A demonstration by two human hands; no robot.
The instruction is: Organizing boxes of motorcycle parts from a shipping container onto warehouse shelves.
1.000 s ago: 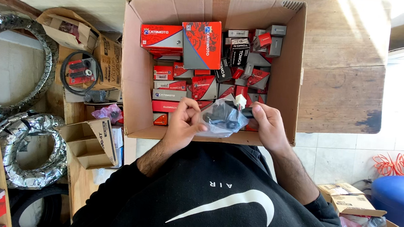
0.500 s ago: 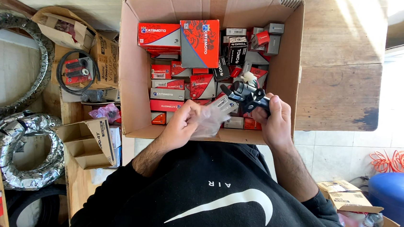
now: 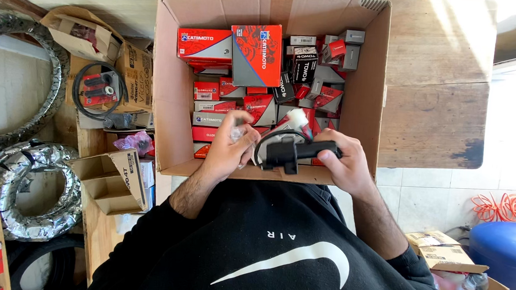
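A large open cardboard box (image 3: 167,95) sits in front of me, packed with several small red, grey and black cartons. My right hand (image 3: 345,167) grips a black handlebar-switch part (image 3: 294,151) with a black cable loop and a white plug, held over the box's near edge. My left hand (image 3: 230,149) pinches a crumpled clear plastic bag (image 3: 236,133) just left of the part.
Left of the box lie smaller open cardboard boxes (image 3: 111,179), a packet of black grips (image 3: 96,89) and foil-wrapped tyres (image 3: 32,201). A wooden board (image 3: 436,104) lies to the right, with an orange hose (image 3: 511,208) and a blue drum (image 3: 510,254) beyond.
The black part has come out of the clear bag. My right hand has drawn it right and toward me, while my left hand keeps the emptied bag.
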